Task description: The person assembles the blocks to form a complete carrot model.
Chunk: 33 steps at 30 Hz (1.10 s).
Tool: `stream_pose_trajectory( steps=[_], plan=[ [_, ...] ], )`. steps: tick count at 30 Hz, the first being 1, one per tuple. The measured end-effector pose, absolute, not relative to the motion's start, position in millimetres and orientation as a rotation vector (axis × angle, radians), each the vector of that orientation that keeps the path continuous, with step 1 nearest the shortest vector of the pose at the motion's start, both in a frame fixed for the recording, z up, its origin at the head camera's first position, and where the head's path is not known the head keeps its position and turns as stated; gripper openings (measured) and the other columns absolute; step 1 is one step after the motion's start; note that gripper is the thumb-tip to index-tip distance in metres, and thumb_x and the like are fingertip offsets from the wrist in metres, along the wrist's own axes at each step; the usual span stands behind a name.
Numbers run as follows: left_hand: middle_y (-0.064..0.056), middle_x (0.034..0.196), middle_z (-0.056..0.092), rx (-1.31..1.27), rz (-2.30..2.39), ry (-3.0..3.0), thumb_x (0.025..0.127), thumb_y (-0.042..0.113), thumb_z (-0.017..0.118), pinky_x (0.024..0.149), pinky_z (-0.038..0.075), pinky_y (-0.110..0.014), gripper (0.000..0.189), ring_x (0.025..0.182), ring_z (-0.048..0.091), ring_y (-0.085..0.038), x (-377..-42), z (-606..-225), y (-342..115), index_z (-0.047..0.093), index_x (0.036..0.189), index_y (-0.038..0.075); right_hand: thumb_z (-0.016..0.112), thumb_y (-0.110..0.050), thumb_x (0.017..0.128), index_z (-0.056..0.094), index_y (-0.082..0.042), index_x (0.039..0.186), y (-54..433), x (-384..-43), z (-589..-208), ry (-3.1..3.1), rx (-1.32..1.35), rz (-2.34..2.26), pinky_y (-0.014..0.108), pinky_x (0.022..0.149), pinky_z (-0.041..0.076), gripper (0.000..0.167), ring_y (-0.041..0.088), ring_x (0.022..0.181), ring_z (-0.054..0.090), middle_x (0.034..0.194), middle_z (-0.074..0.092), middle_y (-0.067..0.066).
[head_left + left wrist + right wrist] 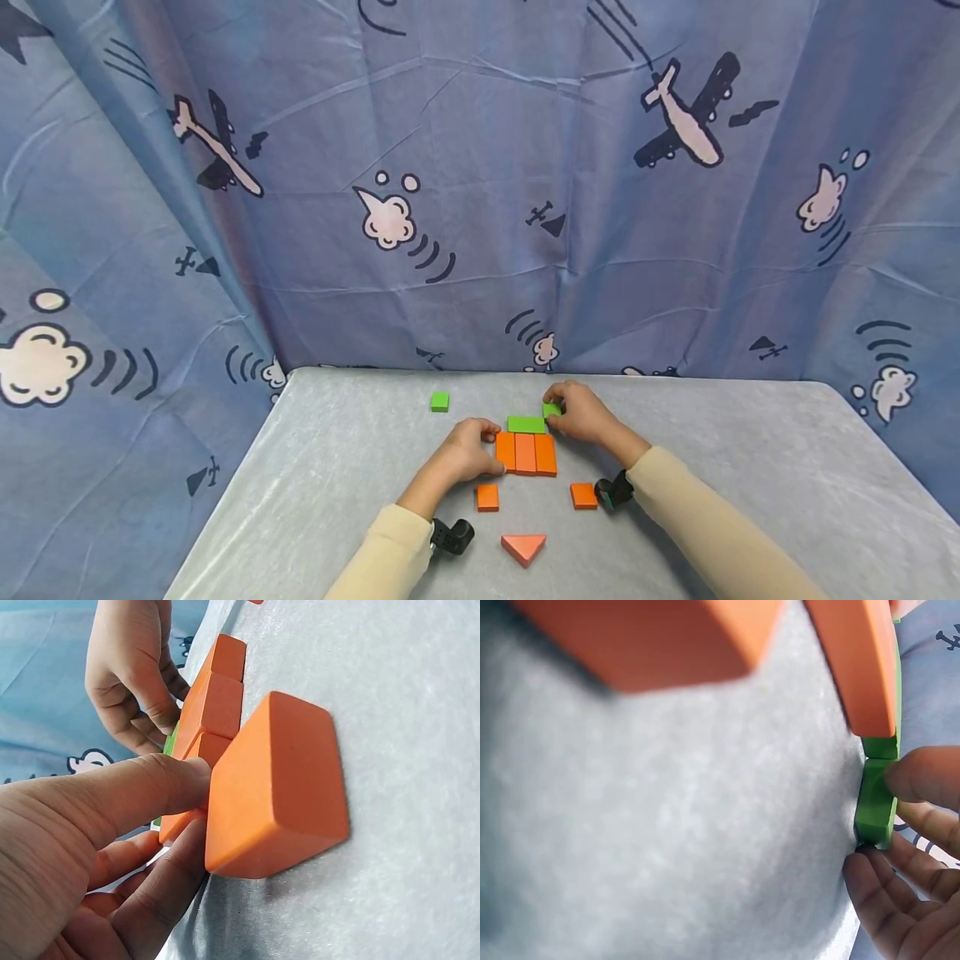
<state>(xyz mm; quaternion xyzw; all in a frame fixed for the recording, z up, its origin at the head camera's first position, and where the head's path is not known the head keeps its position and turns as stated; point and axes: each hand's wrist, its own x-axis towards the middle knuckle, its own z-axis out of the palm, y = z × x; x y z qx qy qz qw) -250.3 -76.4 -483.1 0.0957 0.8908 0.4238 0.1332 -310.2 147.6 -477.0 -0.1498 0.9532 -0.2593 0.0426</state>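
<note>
Three rectangular blocks lie side by side in a row: a left orange block [505,452], a paler middle block [525,453] and a right orange block [546,455]. A long green block [527,424] lies across their far end. My left hand [465,450] holds the left orange block, thumb at its near end and fingers toward its far end. My right hand [585,413] pinches a small green block [875,796] against the right end of the long green one. In the right wrist view its thumb is on the block's near face, the fingers behind.
Another small green block [440,402] lies at the back left of the cloth-covered table [315,467]. Nearer are two square orange blocks, one left [487,498], one right [583,496] beside the right wrist. A salmon triangular block [523,547] lies nearest. A printed curtain [480,167] hangs behind.
</note>
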Motion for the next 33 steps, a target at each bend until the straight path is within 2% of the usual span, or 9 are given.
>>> stream_pose_trajectory(
  steps=[5, 13, 24, 33],
  plan=[
    [-0.008, 0.105, 0.064, 0.277, 1.227, 2.58, 0.067, 0.007, 0.086, 0.092, 0.049, -0.039, 0.058, 0.098, 0.058, -0.02, -250.9, -482.9, -76.2, 0.063, 0.12, -0.001, 0.073, -0.009, 0.078, 0.069, -0.004, 0.1, 148.0, -309.6, -475.9, 2.923, -0.482, -0.786, 0.034, 0.072, 0.05, 0.023, 0.019, 0.081, 0.053, 0.093, 0.06, 0.009],
    [-0.008, 0.107, 0.064, 0.282, 1.217, 2.578, 0.068, 0.008, 0.085, 0.093, 0.048, -0.04, 0.059, 0.101, 0.058, -0.022, -249.5, -481.0, -75.4, 0.062, 0.121, 0.0, 0.072, -0.015, 0.08, 0.068, -0.005, 0.105, 152.7, -303.8, -469.5, 2.928, -0.429, -0.799, 0.036, 0.075, 0.053, 0.027, 0.021, 0.085, 0.059, 0.104, 0.062, 0.012],
    [-0.008, 0.106, 0.064, 0.276, 1.214, 2.584, 0.068, 0.008, 0.085, 0.094, 0.048, -0.04, 0.058, 0.1, 0.058, -0.021, -249.8, -483.0, -75.9, 0.062, 0.121, -0.001, 0.072, -0.017, 0.081, 0.068, -0.006, 0.104, 163.2, -281.9, -462.1, 2.902, -0.487, -0.843, 0.036, 0.074, 0.054, 0.026, 0.021, 0.085, 0.062, 0.1, 0.063, 0.011],
    [-0.007, 0.106, 0.064, 0.281, 1.219, 2.586, 0.068, 0.01, 0.085, 0.095, 0.048, -0.041, 0.058, 0.101, 0.058, -0.021, -249.3, -484.8, -76.3, 0.063, 0.121, 0.0, 0.075, -0.017, 0.077, 0.067, -0.009, 0.102, 157.6, -257.1, -462.3, 2.846, -0.501, -0.851, 0.034, 0.074, 0.052, 0.027, 0.018, 0.082, 0.057, 0.098, 0.063, 0.007]
  ],
)
